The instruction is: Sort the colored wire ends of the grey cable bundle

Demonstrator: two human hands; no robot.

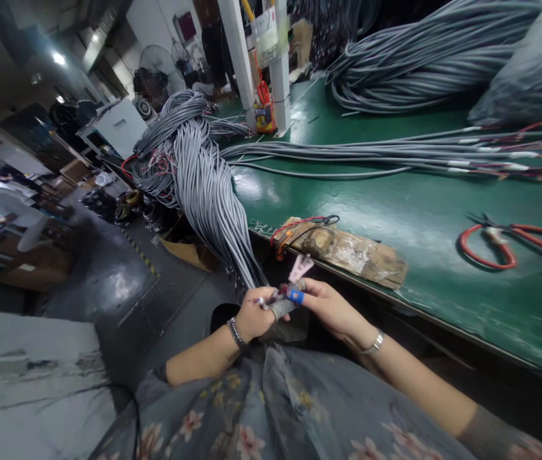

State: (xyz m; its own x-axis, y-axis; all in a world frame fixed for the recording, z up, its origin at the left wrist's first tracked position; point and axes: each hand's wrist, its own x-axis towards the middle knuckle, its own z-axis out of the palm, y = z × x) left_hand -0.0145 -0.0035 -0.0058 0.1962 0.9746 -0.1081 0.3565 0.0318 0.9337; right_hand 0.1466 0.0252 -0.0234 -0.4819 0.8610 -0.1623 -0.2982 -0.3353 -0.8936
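Observation:
A thick bundle of grey cables (204,185) hangs off the left end of the green workbench (395,217) down to my lap. My left hand (253,316) is closed around the end of one grey cable, with thin coloured wires sticking out. My right hand (328,305) is pinched on that same cable end from the right; a finger wears blue tape (294,296), and a small pink tool (300,266) pokes up just above the fingers. Both hands meet in front of the bench edge. Each wrist carries a bracelet.
A worn wooden block (348,250) with red and black wires lies on the bench edge. Red-handled cutters (501,246) lie to the right. More stripped grey cables (395,153) stretch across the bench, with large coils (434,57) behind. Cardboard boxes (189,250) stand on the floor at left.

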